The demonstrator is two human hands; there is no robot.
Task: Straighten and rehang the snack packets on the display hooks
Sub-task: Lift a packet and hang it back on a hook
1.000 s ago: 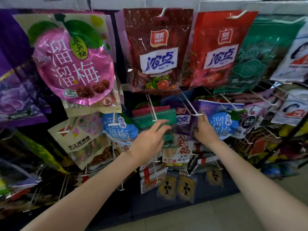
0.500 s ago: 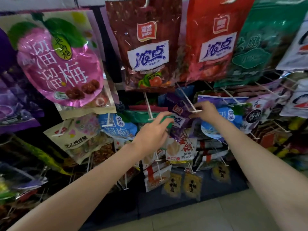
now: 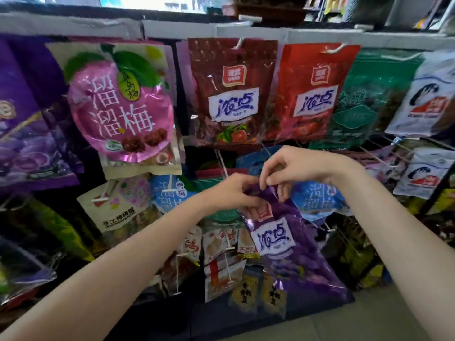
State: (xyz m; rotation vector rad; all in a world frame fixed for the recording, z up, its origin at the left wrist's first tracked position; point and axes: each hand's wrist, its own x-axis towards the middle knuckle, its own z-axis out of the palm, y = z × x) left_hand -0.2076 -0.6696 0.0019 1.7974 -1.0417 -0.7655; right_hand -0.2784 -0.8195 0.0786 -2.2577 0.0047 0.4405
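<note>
Gripping the top edge of a purple snack packet (image 3: 285,244), a person's left hand (image 3: 231,193) and right hand (image 3: 293,168) meet at the centre of the head view, in front of a crowded display rack. Both hands pinch the packet's upper rim with curled fingers, the left at its 9 o'clock corner and the right just above; the packet hangs tilted from their grip toward 5 o'clock. Whether it is on a hook cannot be told, since the hands cover its top.

At 12 o'clock of the hands hang a dark brown packet (image 3: 231,94) and, just beside it at its 3 o'clock, a red packet (image 3: 315,94), each on a white hook under a grey shelf edge (image 3: 320,35). A large pink plum packet (image 3: 120,104) hangs at 10 o'clock, with deep purple bags (image 3: 22,143) at the far 9 o'clock edge. A green packet (image 3: 369,102) and white packets (image 3: 428,99) fill the 2 o'clock side. Behind the right hand sits a blue packet (image 3: 317,195); another blue one (image 3: 170,193) and a cream packet (image 3: 115,205) hang at 9 o'clock of the left hand.

Below, at 6 o'clock, small packets (image 3: 221,267) dangle on thin white hooks (image 3: 227,247) in front of a dark base. Pale floor tiles (image 3: 357,321) show at 5 o'clock. Daylight enters at the top edge, above the shelf.
</note>
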